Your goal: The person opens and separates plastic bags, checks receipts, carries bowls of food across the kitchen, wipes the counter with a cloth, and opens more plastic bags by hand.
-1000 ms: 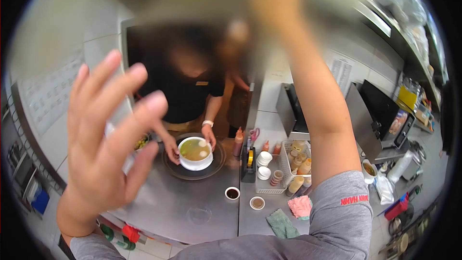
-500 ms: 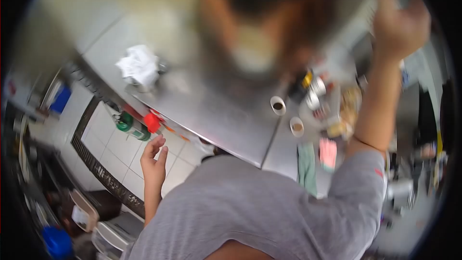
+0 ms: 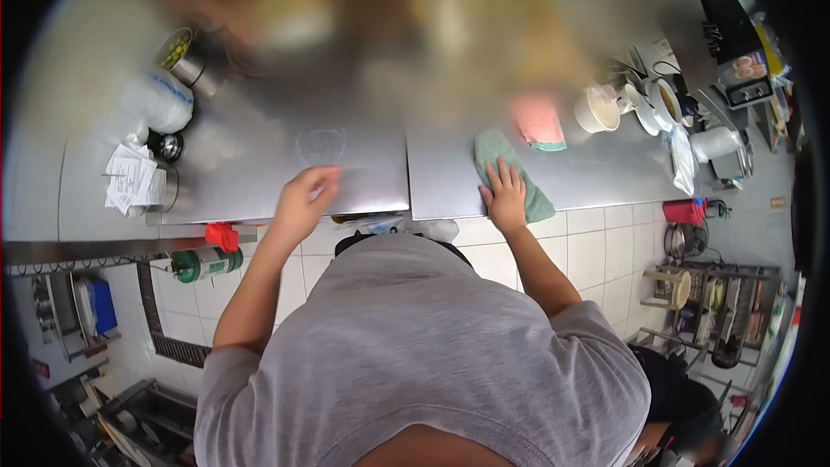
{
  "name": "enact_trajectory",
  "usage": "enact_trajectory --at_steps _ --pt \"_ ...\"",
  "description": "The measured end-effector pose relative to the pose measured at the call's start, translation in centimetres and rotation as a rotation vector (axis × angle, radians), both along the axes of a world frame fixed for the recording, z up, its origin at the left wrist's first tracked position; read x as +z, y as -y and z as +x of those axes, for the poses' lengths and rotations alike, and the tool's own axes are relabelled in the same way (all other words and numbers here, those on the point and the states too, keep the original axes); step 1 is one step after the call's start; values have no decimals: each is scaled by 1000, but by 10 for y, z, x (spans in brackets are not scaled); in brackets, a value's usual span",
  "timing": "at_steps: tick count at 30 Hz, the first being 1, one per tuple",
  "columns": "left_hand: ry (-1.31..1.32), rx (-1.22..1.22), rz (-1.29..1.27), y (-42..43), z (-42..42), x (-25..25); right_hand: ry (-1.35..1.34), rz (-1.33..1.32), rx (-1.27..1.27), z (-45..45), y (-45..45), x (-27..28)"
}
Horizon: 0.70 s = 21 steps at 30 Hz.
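Observation:
My right hand [image 3: 507,197] lies with fingers spread on a folded green cloth [image 3: 529,193] near the front edge of the steel counter [image 3: 363,147]. Just beyond it is a folded pink cloth [image 3: 539,124] with a green border. My left hand [image 3: 304,199] hovers by the counter's front edge, its fingers loosely bent and slightly blurred. Nothing shows in it. A faint ring-shaped mark shows on the steel just past those fingers.
At left stand a metal container of green pieces [image 3: 175,54], a plastic bag [image 3: 162,102] and printed papers [image 3: 134,180]. A white tub [image 3: 597,110] and bowls [image 3: 664,102] are at right. A green gas cylinder [image 3: 206,265] is below the counter. The far side is blurred.
My right hand has come down from raised at the upper right onto the green cloth. My left hand has risen to the counter edge. The view has turned and levelled.

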<state>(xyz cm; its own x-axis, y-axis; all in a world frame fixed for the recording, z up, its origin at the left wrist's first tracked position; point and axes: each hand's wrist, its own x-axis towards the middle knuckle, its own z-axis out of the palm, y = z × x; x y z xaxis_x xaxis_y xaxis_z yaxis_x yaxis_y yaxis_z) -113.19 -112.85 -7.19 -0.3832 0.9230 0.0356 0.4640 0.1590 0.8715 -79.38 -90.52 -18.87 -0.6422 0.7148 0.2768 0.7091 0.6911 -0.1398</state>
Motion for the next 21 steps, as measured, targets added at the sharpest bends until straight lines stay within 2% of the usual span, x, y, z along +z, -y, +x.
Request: enact_trajectory --at_steps 2,4,6,7,9,12,14,16,19,21 --pt "7 -29 23 -36 26 -4 85 -215 132 2 9 15" --pt "75 -70 -4 -55 62 3 191 -319 475 -2 8 20" --pt "99 -119 44 -68 89 -5 215 -428 657 -23 1 31" --pt "145 -84 46 -68 101 -4 217 -428 698 -42 -4 28" --pt "189 -23 35 -56 121 -3 156 -200 793 -93 -7 21" --pt "144 130 5 -26 131 -3 133 -282 751 -183 5 -2" --pt "157 333 -93 5 129 -3 116 -295 719 -248 17 -11" --pt "180 484 -75 37 129 -8 168 -366 663 -307 26 -11" --pt "307 626 -98 75 123 -8 127 -515 736 -365 46 5" --pt "342 658 -108 92 110 -4 232 -479 899 -376 87 3"
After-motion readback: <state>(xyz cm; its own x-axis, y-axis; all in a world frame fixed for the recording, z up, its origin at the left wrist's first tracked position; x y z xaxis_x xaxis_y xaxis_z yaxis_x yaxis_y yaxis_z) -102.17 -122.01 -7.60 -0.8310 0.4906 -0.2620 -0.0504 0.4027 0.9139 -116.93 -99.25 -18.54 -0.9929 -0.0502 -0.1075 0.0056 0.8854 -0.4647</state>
